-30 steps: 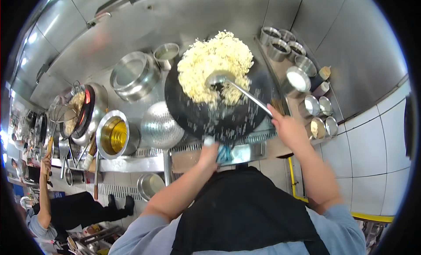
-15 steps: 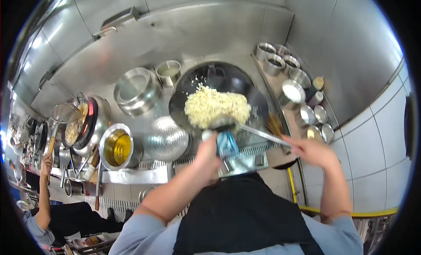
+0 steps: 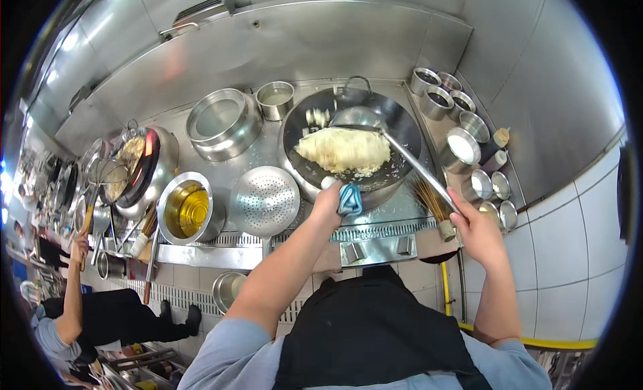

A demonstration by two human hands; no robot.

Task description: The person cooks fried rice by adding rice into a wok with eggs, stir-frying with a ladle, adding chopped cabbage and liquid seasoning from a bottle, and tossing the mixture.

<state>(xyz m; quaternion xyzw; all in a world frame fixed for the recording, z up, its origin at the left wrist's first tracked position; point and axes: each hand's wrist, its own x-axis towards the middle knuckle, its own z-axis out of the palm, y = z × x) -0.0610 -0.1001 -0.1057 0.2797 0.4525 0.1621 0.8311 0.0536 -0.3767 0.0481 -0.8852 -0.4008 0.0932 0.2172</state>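
The wok (image 3: 395, 122) of pale fried rice (image 3: 343, 150) sits toward the back right of the steel desk (image 3: 268, 149). The left hand (image 3: 328, 201) is closed on its near rim through a blue cloth (image 3: 349, 199). The right hand (image 3: 477, 230), at the desk's front right edge, grips the long handle of a ladle (image 3: 355, 116), whose bowl lies over the rice. A perforated strainer (image 3: 265, 201) rests just left of the wok.

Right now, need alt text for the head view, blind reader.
A person's left hand, padded with a blue cloth, grips the rim of a black round wok of pale fried rice, while the right hand holds a long steel ladle over it. A perforated steel strainer sits left.
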